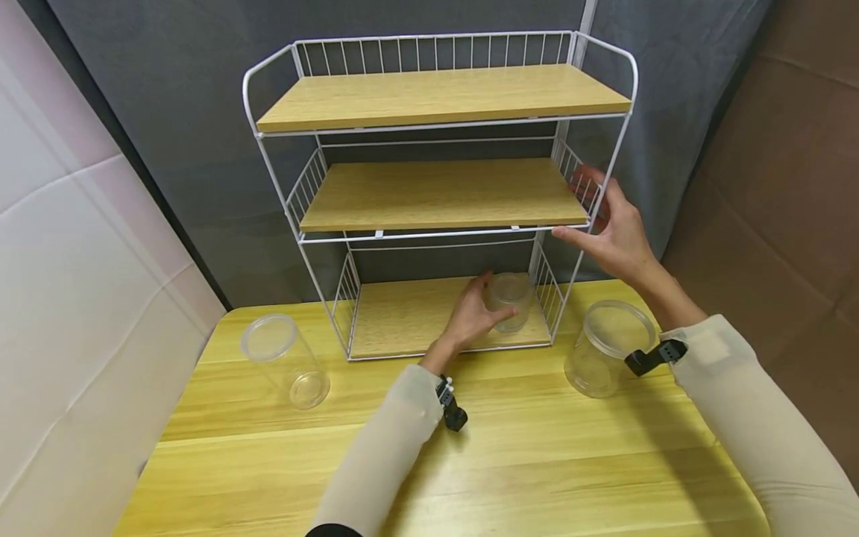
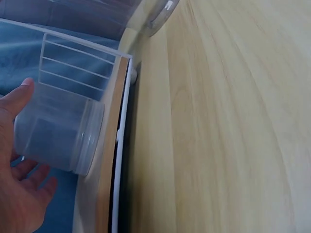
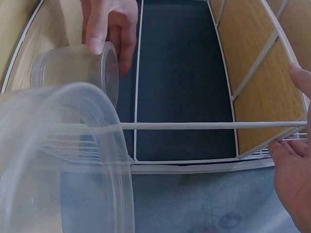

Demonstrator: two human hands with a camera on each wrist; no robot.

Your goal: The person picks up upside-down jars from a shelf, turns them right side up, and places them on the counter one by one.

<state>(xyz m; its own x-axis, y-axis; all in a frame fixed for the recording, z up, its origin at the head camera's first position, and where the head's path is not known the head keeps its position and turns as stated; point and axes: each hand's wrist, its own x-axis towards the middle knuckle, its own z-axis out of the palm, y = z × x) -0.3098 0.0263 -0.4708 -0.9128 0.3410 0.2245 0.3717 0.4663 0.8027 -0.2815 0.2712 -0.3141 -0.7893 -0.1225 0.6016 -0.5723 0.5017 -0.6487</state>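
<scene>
A small clear plastic jar (image 1: 510,302) stands on the bottom shelf (image 1: 396,313) near its right end, banded rim (image 2: 90,138) against the board. My left hand (image 1: 471,317) is around its left side. In the left wrist view my thumb lies along one side and my loosely spread fingers (image 2: 41,182) along the other, with a wider gap than the jar. My right hand (image 1: 620,235) grips the white wire rack (image 1: 419,238) at the middle shelf's right end, thumb on the front rail and fingers behind the side wires.
A tall clear jar (image 1: 278,354) stands on the table left of the rack. A wide clear jar (image 1: 597,358) stands at the right, beneath my right forearm. Wooden boards form the middle shelf (image 1: 436,194) and top shelf (image 1: 443,89). Grey cloth (image 1: 168,134) hangs behind.
</scene>
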